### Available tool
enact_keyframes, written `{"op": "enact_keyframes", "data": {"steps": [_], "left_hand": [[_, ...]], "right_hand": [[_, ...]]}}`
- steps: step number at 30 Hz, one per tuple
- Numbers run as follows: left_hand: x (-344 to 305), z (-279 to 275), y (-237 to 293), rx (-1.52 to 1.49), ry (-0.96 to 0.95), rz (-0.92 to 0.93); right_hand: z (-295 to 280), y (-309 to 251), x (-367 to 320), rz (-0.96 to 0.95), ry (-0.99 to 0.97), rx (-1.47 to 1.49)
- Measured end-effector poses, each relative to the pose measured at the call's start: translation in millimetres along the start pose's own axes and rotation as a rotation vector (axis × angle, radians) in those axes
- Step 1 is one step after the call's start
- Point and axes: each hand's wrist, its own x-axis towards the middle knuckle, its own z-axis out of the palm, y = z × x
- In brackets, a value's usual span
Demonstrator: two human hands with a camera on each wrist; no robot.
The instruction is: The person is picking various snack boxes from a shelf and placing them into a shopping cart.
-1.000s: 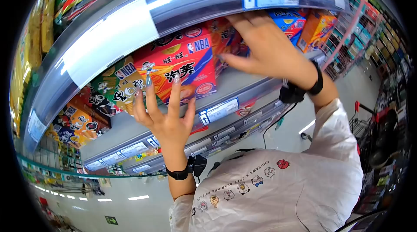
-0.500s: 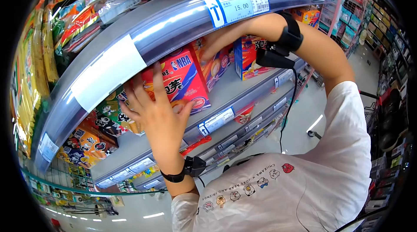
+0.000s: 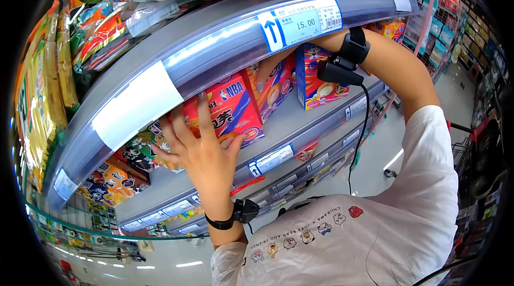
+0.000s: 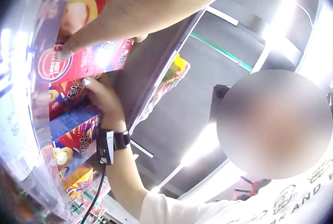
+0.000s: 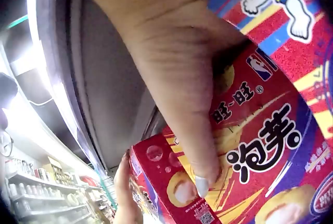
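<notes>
Upright red cream puff boxes with NBA logos stand under the upper shelf lip. Over the front one, a red box, my left hand spreads its fingers, thumb near the box's lower edge. Reaching in beneath the lip, my right hand lays its thumb on the neighbouring red cream puff box. Its other fingers are hidden behind the hand and boxes. To the right of that hand is a blue-sided cream puff box.
The curved upper shelf lip carries price labels and overhangs the boxes; bagged snacks lie above it. Green and orange snack boxes stand to the left. Below runs the lower shelf rail. A black cable hangs from the right wrist camera.
My right hand has gone deeper under the shelf lip, from plain sight to mostly hidden. My left hand has moved further up over the front red box. The last half second shows little movement.
</notes>
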Motion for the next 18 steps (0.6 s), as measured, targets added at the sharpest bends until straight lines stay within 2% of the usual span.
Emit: {"op": "enact_keyframes", "data": {"steps": [6,18], "left_hand": [[-1,3,6,-0.001,0.037,-0.036],[0,4,9,-0.01,-0.026,-0.015]], "right_hand": [[-8,1,-8,0.015,0.017,0.014],[-13,1,-17,0.003,0.03,0.026]]}}
